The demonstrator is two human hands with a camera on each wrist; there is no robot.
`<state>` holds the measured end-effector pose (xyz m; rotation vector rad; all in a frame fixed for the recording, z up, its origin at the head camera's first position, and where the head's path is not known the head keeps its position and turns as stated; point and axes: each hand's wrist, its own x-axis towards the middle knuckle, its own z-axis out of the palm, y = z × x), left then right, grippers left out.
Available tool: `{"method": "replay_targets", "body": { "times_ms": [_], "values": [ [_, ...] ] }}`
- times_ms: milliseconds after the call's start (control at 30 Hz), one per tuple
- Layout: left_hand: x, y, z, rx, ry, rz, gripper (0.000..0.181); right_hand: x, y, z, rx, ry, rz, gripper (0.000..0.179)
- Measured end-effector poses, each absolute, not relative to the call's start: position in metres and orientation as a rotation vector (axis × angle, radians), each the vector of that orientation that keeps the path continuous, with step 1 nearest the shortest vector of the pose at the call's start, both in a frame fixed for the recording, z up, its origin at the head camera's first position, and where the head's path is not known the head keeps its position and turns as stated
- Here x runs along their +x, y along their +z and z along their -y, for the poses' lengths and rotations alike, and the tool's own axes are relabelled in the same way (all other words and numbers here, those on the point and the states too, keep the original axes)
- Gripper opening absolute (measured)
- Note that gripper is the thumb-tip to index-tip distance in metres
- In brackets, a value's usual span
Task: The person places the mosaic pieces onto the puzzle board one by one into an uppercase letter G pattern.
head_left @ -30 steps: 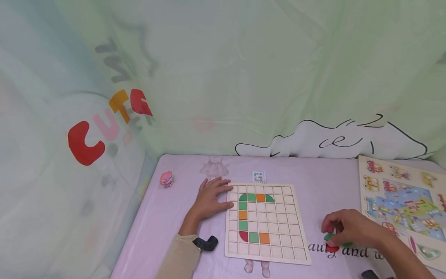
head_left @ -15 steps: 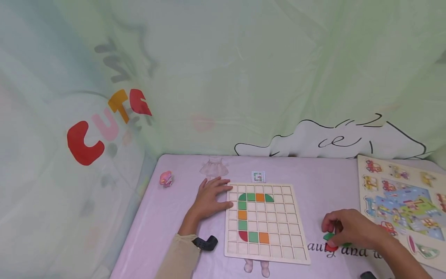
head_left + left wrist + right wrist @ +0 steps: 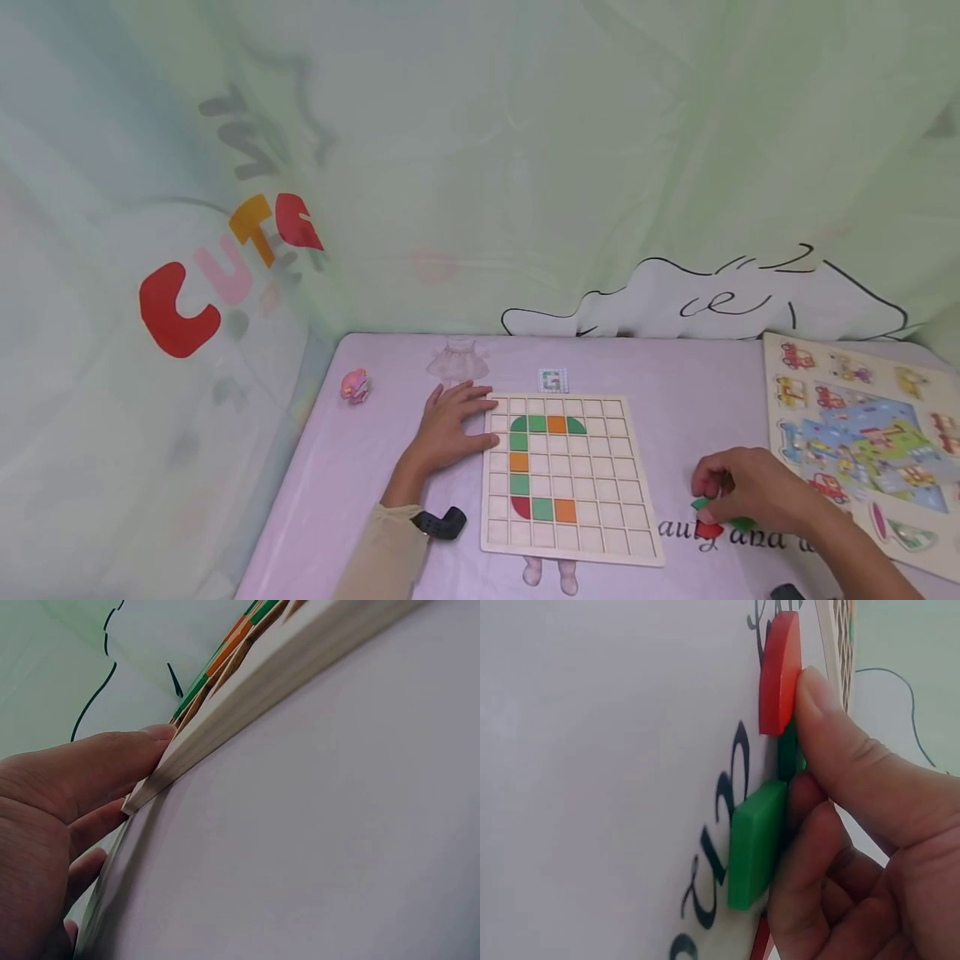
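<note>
A pale wooden grid board [image 3: 600, 467] lies on the table. Green, orange and red tiles form an open bracket shape in its left part. My left hand [image 3: 447, 425] lies at the board's left edge, thumb [image 3: 120, 759] and fingertips touching the rim, fingers spread. To the right of the board, my right hand [image 3: 757, 492] has curled fingers over several loose tiles. Its thumb touches a red rounded tile [image 3: 780, 675]. A green tile [image 3: 699, 503] sits between thumb and index finger, partly hidden. Another green tile [image 3: 756, 844] lies beside the curled fingers.
A small pattern card [image 3: 553, 380] lies behind the board. A pink figurine [image 3: 355, 386] stands at the table's back left. On the far right is a wooden picture puzzle board [image 3: 780, 417], close to the right hand. Printed curtains rise behind the table.
The green tile between the right thumb and index finger has turned slightly. Both hands stay in nearly the same places, and the head view has shifted a little.
</note>
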<state>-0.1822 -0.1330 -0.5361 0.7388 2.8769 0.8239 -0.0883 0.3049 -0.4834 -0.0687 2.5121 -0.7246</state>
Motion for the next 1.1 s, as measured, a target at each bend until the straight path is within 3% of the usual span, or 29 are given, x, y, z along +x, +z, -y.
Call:
{"method": "replay_targets", "body": {
  "times_ms": [933, 1100],
  "values": [
    [-0.182, -0.535, 0.133, 0.750, 0.850, -2.870, 0.055, -0.088, -0.479, -0.312, -0.244, -0.871, -2.430, 0.033],
    [-0.181, -0.534, 0.133, 0.748, 0.843, -2.873, 0.055, -0.089, -0.477, -0.302, -0.287, -1.020, -2.354, 0.023]
  ]
}}
